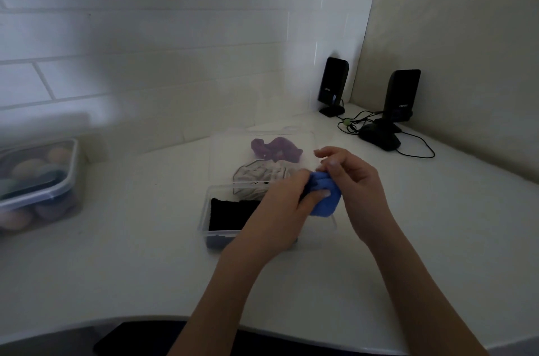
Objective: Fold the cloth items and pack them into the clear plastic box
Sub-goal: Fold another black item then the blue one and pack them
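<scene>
Both hands hold the blue cloth [325,198] above the right end of the clear plastic box [204,218]. The left hand [287,204] grips it with curled fingers, thumb pressed on top. The right hand [350,177] pinches its upper edge, remaining fingers loosely curled.

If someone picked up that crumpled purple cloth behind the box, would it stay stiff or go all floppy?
Probably floppy: the crumpled purple cloth lies in soft, uneven folds on the white counter. It likely weighs little, being thin fabric. It shouldn't roll or slide much, since it sits slumped flat.
</scene>
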`<state>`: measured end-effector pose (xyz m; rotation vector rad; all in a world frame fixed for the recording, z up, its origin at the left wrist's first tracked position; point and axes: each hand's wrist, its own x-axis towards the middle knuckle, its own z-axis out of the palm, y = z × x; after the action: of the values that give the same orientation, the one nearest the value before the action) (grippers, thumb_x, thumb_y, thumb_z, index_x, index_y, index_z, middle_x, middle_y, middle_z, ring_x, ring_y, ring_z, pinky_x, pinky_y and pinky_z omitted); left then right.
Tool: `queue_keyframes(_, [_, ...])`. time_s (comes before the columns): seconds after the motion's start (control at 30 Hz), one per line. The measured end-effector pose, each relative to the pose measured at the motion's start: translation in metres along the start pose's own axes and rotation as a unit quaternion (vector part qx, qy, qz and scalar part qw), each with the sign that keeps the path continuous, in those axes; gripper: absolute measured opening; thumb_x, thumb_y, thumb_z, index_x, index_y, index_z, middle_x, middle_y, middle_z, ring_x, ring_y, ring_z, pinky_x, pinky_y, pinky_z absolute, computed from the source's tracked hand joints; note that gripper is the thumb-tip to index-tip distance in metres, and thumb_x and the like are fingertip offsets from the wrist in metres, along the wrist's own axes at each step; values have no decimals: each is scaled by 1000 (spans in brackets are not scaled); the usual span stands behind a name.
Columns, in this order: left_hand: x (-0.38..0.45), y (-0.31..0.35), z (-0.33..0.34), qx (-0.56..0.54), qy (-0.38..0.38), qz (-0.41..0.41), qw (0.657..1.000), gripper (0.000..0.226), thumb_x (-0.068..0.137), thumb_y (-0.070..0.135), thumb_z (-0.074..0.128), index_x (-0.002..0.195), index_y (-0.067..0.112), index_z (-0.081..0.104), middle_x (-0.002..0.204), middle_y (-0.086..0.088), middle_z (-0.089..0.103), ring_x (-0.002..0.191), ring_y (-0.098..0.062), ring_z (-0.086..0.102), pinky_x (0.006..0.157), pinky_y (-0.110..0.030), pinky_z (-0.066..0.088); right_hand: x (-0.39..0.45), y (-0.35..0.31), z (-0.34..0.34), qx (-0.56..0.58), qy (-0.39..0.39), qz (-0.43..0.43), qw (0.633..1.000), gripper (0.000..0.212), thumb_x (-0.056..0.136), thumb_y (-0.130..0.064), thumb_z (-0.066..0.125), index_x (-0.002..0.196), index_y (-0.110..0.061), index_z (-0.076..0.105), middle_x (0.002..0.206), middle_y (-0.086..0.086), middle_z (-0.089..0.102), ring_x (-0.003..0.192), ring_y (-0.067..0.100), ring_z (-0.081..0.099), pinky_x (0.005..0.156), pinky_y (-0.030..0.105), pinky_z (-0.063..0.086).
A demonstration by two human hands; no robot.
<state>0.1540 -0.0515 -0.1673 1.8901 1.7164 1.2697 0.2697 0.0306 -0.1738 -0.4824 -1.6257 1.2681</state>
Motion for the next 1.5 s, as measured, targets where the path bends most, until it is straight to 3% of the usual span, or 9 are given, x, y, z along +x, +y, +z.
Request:
queue_keyframes(0.17, [2, -4, 0, -51, 36, -19, 998, 22, 97, 27, 44, 98, 8, 56, 87, -4, 61, 76, -13, 56, 68, -20, 44, -1, 3, -1, -30, -40, -4, 999, 18, 89, -23, 56, 100, -15, 68, 101, -8, 69, 95, 2, 64, 76, 15, 50])
queue_keyframes(0.3, [3, -3, -1, -104, 58, -39, 992, 26, 98, 27, 39, 109, 13, 58, 90, -2, 60, 73, -5, 53, 66, -14, 43, 0, 8, 2, -53, -35, 9, 998, 32, 85, -29, 56, 102, -3, 64, 96, 9, 66, 84, 9, 62, 70, 20, 53])
queue_keyframes(0.53, [2, -7, 1, -14, 64, -25, 998, 20, 97, 36, 36, 77, 33, 35, 72, 6, 49, 62, -6, 48, 58, -24, 43, 1, 7, 2, -70, -44, -3, 997, 15, 86, -22, 54, 79, -10, 59, 74, 4, 60, 69, 8, 56, 64, 20, 46])
queue_keyframes(0.67, [6, -11, -4, -12, 71, -17, 997, 21, 97, 27, 43, 79, 19, 48, 67, 7, 49, 59, -6, 45, 56, -17, 37, 1, 8, 2, -79, -39, -1, 996, 15, 86, -23, 55, 74, -15, 60, 72, 6, 57, 71, 16, 52, 66, 33, 42])
queue_keyframes(0.83, [11, -24, -14, 53, 36, -45, 997, 24, 92, 32, 52, 77, 16, 61, 68, 0, 58, 64, -12, 51, 61, -24, 40, 3, 15, 1, -188, -43, -11, 981, 16, 86, -25, 58, 82, -11, 63, 77, 11, 62, 70, 33, 53, 60, 39, 42])
queue_keyframes(1.03, [11, -30, -19, 78, -37, -111, 990, 16, 80, 30, 70, 84, 15, 65, 75, -5, 70, 74, -19, 64, 72, -37, 53, 2, 14, -5, -360, -130, 25, 924, 7, 86, -28, 64, 83, -22, 62, 76, -4, 63, 57, 1, 48, 55, 15, 35])
queue_keyframes(1.27, [15, -24, -19, 193, -84, -78, 974, 10, 76, 19, 71, 71, 20, 63, 79, 2, 67, 80, -16, 60, 78, -34, 51, 7, -6, 4, -557, -185, 77, 806, 3, 81, -32, 66, 81, -34, 68, 96, -9, 63, 88, 16, 58, 75, 33, 50])
queue_keyframes(1.4, [11, -26, -22, 170, -65, -79, 980, 4, 78, 17, 70, 78, 20, 67, 85, 2, 67, 84, -16, 61, 79, -32, 50, 4, -20, 9, -592, -196, 76, 778, 13, 83, -31, 64, 95, -36, 69, 110, -9, 63, 102, 16, 56, 81, 34, 49])
queue_keyframes(1.5, [8, -29, -33, 196, -68, -86, 974, 13, 79, 17, 70, 92, 19, 71, 96, 1, 68, 90, -16, 61, 84, -32, 51, 3, -36, 8, -598, -211, 98, 767, 21, 81, -39, 67, 102, -38, 68, 104, -15, 61, 97, 12, 55, 73, 28, 41])
